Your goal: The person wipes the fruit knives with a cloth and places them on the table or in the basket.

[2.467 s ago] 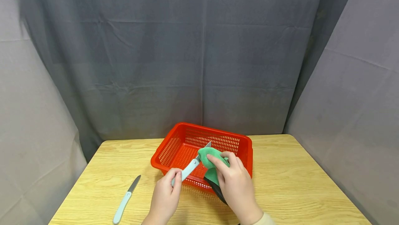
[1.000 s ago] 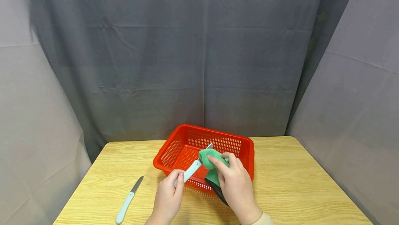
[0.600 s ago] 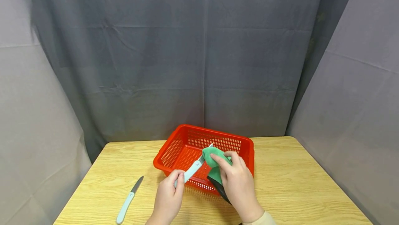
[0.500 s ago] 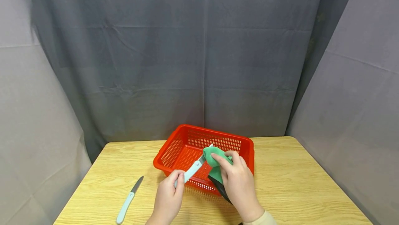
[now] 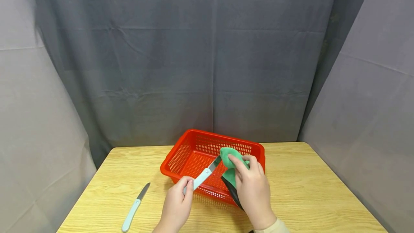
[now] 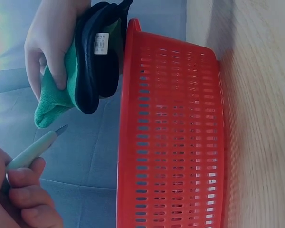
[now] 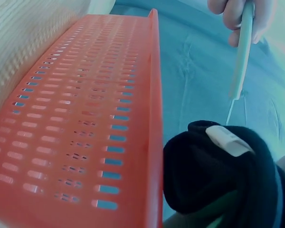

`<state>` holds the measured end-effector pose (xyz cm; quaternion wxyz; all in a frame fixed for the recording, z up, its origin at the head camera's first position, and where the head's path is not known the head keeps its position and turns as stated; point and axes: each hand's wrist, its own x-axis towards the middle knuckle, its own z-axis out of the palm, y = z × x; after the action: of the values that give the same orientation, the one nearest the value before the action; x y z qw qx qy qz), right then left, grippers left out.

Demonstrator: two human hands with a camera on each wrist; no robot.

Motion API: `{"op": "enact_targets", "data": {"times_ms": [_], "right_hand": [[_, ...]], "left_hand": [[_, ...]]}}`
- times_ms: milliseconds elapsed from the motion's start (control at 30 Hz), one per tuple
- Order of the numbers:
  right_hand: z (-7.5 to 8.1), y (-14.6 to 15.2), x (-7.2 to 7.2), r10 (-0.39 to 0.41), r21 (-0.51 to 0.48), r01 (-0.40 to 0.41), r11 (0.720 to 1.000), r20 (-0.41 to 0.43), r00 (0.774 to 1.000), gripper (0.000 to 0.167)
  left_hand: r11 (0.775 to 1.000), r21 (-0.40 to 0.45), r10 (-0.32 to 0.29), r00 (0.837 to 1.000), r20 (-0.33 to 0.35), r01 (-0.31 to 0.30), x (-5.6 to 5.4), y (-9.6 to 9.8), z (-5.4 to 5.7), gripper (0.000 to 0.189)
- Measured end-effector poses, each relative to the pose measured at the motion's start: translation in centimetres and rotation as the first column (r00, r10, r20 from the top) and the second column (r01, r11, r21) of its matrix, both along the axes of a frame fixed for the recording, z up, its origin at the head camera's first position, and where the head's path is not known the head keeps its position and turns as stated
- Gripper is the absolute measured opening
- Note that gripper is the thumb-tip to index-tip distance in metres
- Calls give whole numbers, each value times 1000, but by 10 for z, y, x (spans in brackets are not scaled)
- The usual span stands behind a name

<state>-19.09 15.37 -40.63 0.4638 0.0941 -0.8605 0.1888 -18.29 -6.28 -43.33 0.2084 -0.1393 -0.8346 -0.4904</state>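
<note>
My left hand grips the pale blue handle of a knife, its blade slanting up and right over a red basket. My right hand pinches a folded green cloth at the blade's tip end. Most of the blade shows in the head view; whether its tip touches the cloth I cannot tell. In the left wrist view, the cloth has a black side with a white label. The right wrist view shows the cloth's dark fold near the knife handle.
A perforated red basket stands on the wooden table below and behind the hands. Another pale-handled knife lies left of the left hand, blade pointing away. Grey curtains enclose the back and sides.
The cloth in my right hand has slid up and right along the blade towards the tip, baring more blade. My left hand still holds the knife; the other knife lies as before.
</note>
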Motion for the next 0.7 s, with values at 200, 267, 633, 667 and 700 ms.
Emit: {"op": "enact_targets", "data": {"times_ms": [200, 267, 633, 667, 700], "right_hand": [[2, -2, 3, 65, 58, -65, 996, 6, 998, 54], [2, -2, 4, 90, 76, -90, 993, 5, 996, 56], [5, -3, 8, 135, 111, -137, 984, 27, 991, 57], [5, -4, 8, 135, 113, -138, 984, 34, 990, 57], [4, -4, 8, 133, 116, -137, 984, 40, 990, 57]], "left_hand": [[1000, -10, 24, 1000, 17, -24, -1, 0, 3, 13], [1000, -11, 27, 1000, 7, -27, -2, -1, 5, 13], [999, -38, 32, 999, -18, -32, -3, -5, 14, 13], [999, -40, 29, 1000, -13, -29, -3, -5, 14, 13], [999, -41, 24, 1000, -6, -25, -4, -5, 13, 13]]}}
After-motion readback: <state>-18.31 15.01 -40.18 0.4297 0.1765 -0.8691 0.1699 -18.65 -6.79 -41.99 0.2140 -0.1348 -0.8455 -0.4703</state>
